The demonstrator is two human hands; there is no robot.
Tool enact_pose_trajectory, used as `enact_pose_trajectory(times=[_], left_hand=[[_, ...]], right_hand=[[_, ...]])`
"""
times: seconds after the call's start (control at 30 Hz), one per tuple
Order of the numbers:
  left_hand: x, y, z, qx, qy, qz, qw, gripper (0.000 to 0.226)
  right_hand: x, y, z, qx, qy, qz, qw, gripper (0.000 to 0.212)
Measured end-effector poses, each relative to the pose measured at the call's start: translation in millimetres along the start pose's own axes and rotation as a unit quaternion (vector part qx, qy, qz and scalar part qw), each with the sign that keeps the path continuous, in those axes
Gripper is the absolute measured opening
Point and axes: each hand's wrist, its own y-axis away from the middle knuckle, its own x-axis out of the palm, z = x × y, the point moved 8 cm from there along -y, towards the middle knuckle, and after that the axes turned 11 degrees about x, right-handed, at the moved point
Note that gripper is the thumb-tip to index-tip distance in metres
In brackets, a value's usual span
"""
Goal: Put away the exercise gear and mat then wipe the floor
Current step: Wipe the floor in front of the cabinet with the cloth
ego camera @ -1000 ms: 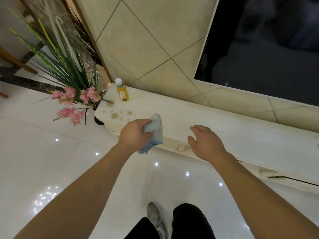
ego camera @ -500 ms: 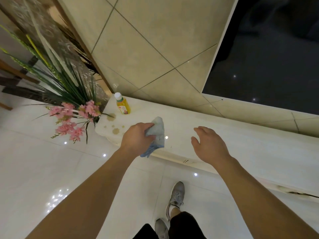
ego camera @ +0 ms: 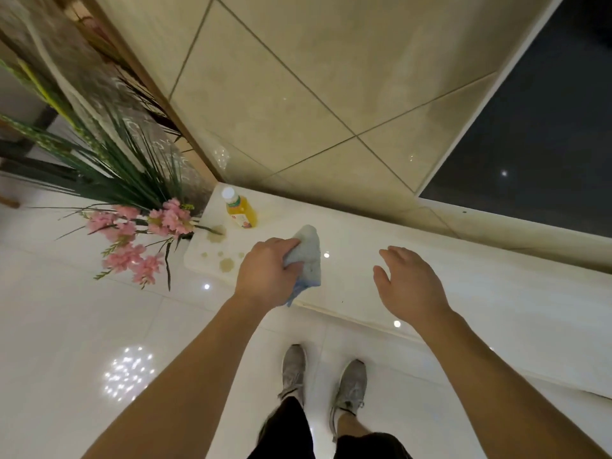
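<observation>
- Head view, looking steeply down: two bare forearms reach from the lower edge toward the middle of the frame.
- Left hand, centre of frame: fingers curled round a bunched pale blue cloth, back of the hand toward the camera.
- Cloth sticks out above and to the right of the fist, and a darker blue corner hangs below the hand. It sits over the front edge of a low white shelf. Whether it touches the shelf top: cannot tell.
- Right hand, right of centre: holds nothing, fingers loosely spread and slightly bent, palm down over the shelf top. Contact with the surface: cannot tell.
- Hands are well apart, with the cloth between them.
- Shelf runs from centre left to the right edge, against a beige tiled wall.
- Brownish spill spots lie on the left end of the shelf, just left of the left hand.
- Bottle of orange drink with a white cap stands near the shelf's back left corner, above the spots.
- Pink flowers with long green leaves stand left of the shelf end.
- Dark screen fills the upper right.
- Glossy white floor fills the lower left, with reflected lights.
- Two grey shoes stand side by side at bottom centre, toes toward the shelf.
</observation>
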Motion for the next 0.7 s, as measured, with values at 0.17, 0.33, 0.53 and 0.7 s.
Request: enact_pose_trajectory(times=[0.17,0.33,0.53,0.7], left_hand=[[14.0,-29.3,28.7,0.038,-0.026,0.009,0.999,0.028],[28.9,-51.5,57.2,0.068,-0.021,0.023,0.997,0.033],[64.5,-81.3,92.2,0.090,-0.039,0.055,0.994,0.028],[109.3,-103.1,113.1,0.112,-0.050,0.089,0.988,0.036]], right_hand=[[19.0,-23.5,11.4,0.028,-0.003,0.002,1.000,0.050],[46.6,-49.3,22.0,0.057,-0.006,0.014,0.998,0.051],[90.4,-82.8,28.3,0.077,-0.014,0.023,0.997,0.053],[130.4,-105.2,20.9,0.077,-0.008,0.036,0.996,0.054]])
